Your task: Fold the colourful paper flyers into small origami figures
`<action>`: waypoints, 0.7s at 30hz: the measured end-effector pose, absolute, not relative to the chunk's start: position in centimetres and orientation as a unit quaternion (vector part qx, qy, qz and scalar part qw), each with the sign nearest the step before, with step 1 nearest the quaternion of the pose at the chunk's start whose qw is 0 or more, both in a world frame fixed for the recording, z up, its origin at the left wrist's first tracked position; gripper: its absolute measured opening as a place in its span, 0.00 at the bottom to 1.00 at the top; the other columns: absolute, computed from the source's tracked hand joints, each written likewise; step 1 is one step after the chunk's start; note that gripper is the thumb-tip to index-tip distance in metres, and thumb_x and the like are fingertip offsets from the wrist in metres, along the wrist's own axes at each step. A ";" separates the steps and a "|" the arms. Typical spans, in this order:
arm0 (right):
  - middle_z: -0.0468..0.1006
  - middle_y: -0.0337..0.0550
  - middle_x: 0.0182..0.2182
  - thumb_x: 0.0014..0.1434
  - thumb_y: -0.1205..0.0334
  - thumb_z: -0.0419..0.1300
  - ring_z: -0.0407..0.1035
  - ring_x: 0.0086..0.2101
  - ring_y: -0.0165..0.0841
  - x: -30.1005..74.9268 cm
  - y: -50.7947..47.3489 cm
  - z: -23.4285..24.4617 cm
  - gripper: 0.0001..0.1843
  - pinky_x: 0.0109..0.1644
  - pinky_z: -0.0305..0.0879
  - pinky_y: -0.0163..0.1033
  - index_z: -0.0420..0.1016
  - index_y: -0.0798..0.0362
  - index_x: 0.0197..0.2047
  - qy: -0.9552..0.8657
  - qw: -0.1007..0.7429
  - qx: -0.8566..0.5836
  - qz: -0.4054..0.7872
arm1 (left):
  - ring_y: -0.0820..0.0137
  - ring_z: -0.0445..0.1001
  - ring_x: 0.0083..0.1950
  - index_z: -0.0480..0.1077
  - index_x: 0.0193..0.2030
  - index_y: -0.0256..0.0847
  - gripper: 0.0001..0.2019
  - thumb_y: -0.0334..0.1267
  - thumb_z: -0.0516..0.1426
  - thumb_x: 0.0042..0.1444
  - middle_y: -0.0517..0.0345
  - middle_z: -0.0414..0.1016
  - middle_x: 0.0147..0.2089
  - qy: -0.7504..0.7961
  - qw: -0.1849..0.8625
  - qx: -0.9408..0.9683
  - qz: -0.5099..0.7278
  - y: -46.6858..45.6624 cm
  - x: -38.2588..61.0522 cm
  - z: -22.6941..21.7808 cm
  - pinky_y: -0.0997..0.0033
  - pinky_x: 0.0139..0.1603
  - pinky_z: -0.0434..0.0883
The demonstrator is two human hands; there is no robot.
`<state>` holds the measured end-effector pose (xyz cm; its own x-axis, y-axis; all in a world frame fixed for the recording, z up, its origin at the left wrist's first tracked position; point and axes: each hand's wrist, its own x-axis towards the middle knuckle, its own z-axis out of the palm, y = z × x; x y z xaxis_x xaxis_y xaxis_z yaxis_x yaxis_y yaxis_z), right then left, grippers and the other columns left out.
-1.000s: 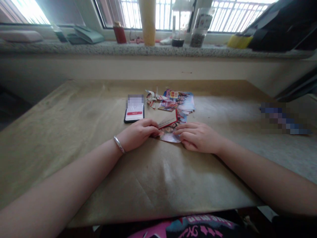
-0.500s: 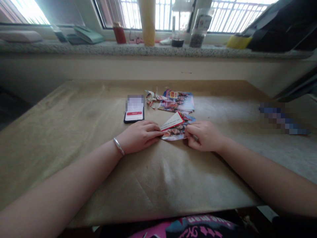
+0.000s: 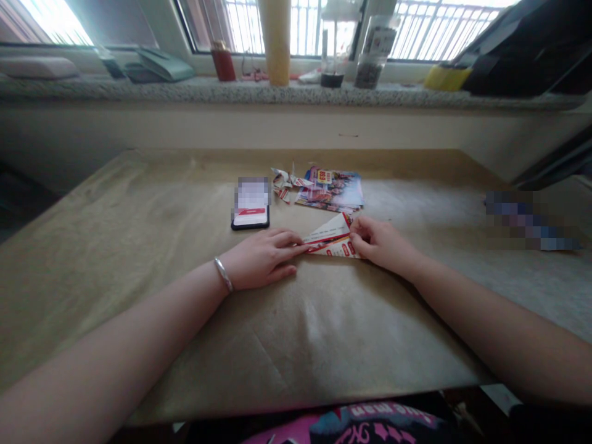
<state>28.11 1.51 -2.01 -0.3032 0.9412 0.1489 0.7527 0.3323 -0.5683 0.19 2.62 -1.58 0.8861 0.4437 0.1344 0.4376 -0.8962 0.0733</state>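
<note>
A printed paper sheet [image 3: 330,237] lies on the table, folded into a narrow wedge with its tip toward the left. Both its upper and lower flaps show a white side with red print, and they meet near the middle. My left hand [image 3: 266,259], a silver bangle at its wrist, rests flat with fingers stretched out, the fingertips pressing on the wedge's tip. At the wide right end, my right hand [image 3: 382,243] has thumb and fingers closed on the folded paper near the middle line. Its fingers hide part of that end.
Beyond my left hand lies a phone [image 3: 251,213] with its screen lit. A folded paper figure [image 3: 285,183] sits beside a stack of colourful leaflets [image 3: 337,188]. Bottles and jars stand on the stone windowsill [image 3: 296,94]. A blurred-out item [image 3: 527,222] is at the far right.
The paper's lower edge has been folded up by my right hand, covering the picture side with a white and red flap. My left hand's fingertips stay at the tip.
</note>
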 end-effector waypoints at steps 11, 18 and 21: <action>0.74 0.39 0.24 0.56 0.59 0.54 0.65 0.24 0.30 29.1 2.4 -2.7 0.05 0.26 0.55 0.33 0.66 0.51 0.32 -0.754 0.222 -0.600 0.146 | 0.61 0.69 0.58 0.59 0.64 0.39 0.25 0.41 0.53 0.61 0.42 0.68 0.59 0.240 0.040 0.966 0.088 2.1 0.1 -1.5 0.61 0.55 0.70; 0.74 0.38 0.24 0.57 0.58 0.54 0.64 0.23 0.29 29.1 2.6 -2.7 0.06 0.26 0.54 0.33 0.67 0.51 0.33 -0.762 0.190 -0.608 0.119 | 0.61 0.68 0.57 0.62 0.62 0.36 0.22 0.39 0.51 0.63 0.44 0.69 0.57 0.211 0.017 0.972 0.103 2.1 0.5 -1.5 0.60 0.57 0.70; 0.74 0.40 0.25 0.57 0.58 0.54 0.64 0.23 0.29 29.0 2.7 -2.8 0.06 0.25 0.53 0.34 0.68 0.51 0.33 -0.768 0.187 -0.603 0.104 | 0.61 0.69 0.56 0.63 0.61 0.37 0.20 0.39 0.50 0.63 0.45 0.69 0.56 0.212 0.007 0.972 0.100 2.0 0.7 -1.5 0.60 0.56 0.70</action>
<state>29.04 2.67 -2.76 -0.2016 0.9660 0.1622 0.8879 0.2501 -0.3862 0.71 2.01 -1.51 0.8898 0.4145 0.1911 0.4116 -0.9096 0.0566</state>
